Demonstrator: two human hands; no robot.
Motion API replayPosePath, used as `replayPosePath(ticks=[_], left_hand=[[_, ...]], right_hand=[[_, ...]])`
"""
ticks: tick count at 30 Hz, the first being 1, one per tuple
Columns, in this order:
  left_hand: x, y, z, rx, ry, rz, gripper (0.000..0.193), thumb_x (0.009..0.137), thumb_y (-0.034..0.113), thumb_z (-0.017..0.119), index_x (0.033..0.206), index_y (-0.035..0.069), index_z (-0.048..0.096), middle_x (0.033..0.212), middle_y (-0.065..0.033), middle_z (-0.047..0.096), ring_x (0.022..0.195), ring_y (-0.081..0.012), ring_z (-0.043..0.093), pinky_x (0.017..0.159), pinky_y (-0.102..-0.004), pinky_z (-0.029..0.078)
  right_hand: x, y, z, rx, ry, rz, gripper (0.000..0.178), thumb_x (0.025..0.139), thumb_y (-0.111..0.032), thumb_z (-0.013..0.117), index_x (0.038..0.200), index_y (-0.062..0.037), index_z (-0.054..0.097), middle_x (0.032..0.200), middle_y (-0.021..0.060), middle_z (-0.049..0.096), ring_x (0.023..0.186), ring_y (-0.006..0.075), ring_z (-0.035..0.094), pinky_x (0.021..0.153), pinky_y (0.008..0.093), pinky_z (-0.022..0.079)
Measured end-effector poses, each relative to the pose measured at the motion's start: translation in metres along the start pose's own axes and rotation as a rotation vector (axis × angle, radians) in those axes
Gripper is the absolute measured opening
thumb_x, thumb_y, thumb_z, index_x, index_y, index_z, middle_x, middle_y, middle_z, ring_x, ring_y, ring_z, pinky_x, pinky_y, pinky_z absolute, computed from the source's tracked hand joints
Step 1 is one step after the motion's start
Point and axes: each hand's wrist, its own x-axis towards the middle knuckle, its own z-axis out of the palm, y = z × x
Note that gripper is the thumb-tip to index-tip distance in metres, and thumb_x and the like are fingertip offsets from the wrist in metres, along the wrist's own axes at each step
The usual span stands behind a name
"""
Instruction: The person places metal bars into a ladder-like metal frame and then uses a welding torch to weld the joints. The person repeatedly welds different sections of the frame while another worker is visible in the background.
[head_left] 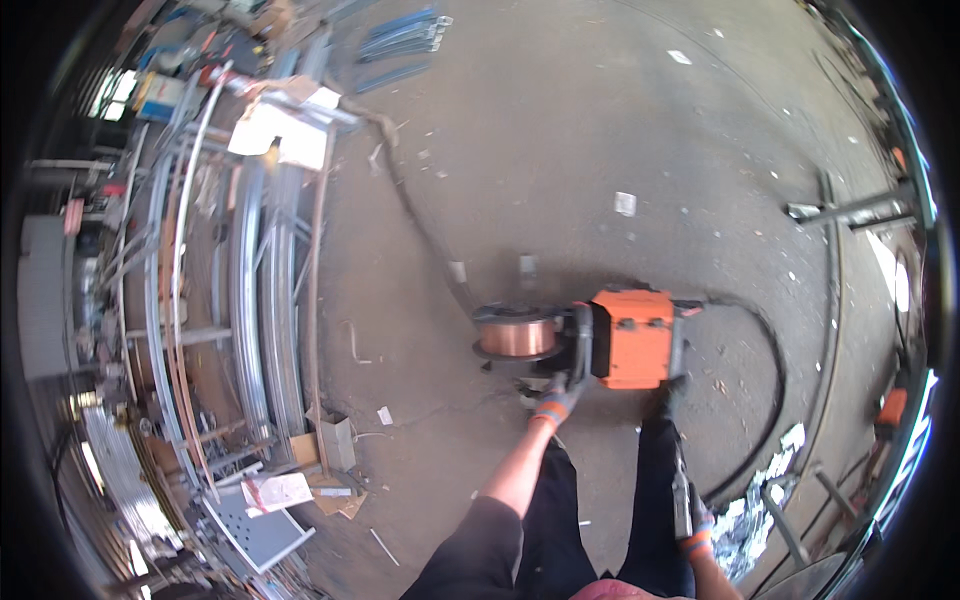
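Note:
A welding wire feeder with an orange housing [640, 340] stands on the floor in front of my feet. A copper-coloured wire spool [515, 337] with dark flanges is mounted on its left side. My left hand [562, 398], in a grey glove with an orange cuff, is closed at the lower end of the grey upright bar [583, 345] between spool and housing; motion blur softens its fingers. Low beside my right leg, my right hand [702, 522], gloved alike, is wrapped round a long grey metal tool [683, 505] whose exact kind I cannot make out.
A dark cable [778, 375] loops from the feeder's right side; a thick hose [415, 215] runs away to the upper left. Metal racks with long profiles [250, 290] line the left. Crumpled foil-like scrap [745, 530] and metal stands [865, 208] lie right. Paper scraps dot the floor.

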Motion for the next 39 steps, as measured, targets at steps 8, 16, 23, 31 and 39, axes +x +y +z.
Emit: replayPosePath(ticks=[8, 16, 23, 31, 39], left_hand=[[-0.224, -0.027, -0.06, 0.222, 0.191, -0.379, 0.059, 0.093, 0.052, 0.073, 0.125, 0.002, 0.073, 0.106, -0.0236, 0.078, 0.107, -0.0392, 0.074, 0.093, -0.0491, 0.055], [-0.27, 0.187, 0.056, 0.124, -0.094, -0.002, 0.058, 0.094, 0.037, 0.079, 0.134, -0.001, 0.062, 0.122, -0.014, 0.071, 0.114, -0.0216, 0.067, 0.102, -0.0366, 0.052], [-0.49, 0.48, 0.312, 0.402, -1.315, 1.038, 0.088, 0.085, 0.039, 0.087, 0.153, -0.001, 0.05, 0.153, -0.025, 0.053, 0.145, -0.0366, 0.05, 0.119, -0.0453, 0.041], [-0.852, 0.569, 0.443, -0.191, -1.89, 1.297, 0.053, 0.08, 0.028, 0.085, 0.124, 0.009, 0.063, 0.101, -0.0156, 0.074, 0.09, -0.0382, 0.074, 0.083, -0.048, 0.06], [-1.038, 0.756, 0.541, -0.297, -2.12, 2.162, 0.026, 0.086, 0.031, 0.066, 0.104, 0.013, 0.068, 0.087, -0.0126, 0.068, 0.079, -0.0318, 0.068, 0.069, -0.043, 0.055]], right_hand=[[0.018, 0.021, -0.12, 0.069, 0.039, -0.137, 0.075, 0.074, -0.024, 0.077, 0.142, -0.0001, 0.057, 0.125, 0.0229, 0.07, 0.115, 0.0405, 0.068, 0.098, 0.0444, 0.056], [-0.134, 0.03, -0.322, 0.531, 0.607, 0.02, 0.078, 0.084, -0.012, 0.076, 0.156, -0.0031, 0.046, 0.119, 0.0193, 0.074, 0.1, 0.0376, 0.075, 0.084, 0.0401, 0.06], [-0.405, 0.094, -0.403, 1.941, 1.115, -0.147, 0.049, 0.095, -0.01, 0.071, 0.14, -0.0011, 0.056, 0.106, 0.0049, 0.067, 0.082, 0.0131, 0.065, 0.064, 0.0305, 0.056], [-0.655, 0.142, -0.472, 0.303, 1.879, 0.558, 0.039, 0.099, -0.014, 0.067, 0.135, 0.0007, 0.062, 0.105, 0.0053, 0.068, 0.087, 0.0129, 0.067, 0.074, 0.0296, 0.057], [-0.712, 0.32, -0.516, 0.077, 1.66, 0.684, 0.039, 0.098, -0.012, 0.069, 0.135, 0.0001, 0.064, 0.107, 0.0043, 0.07, 0.091, 0.0129, 0.068, 0.081, 0.028, 0.056]])
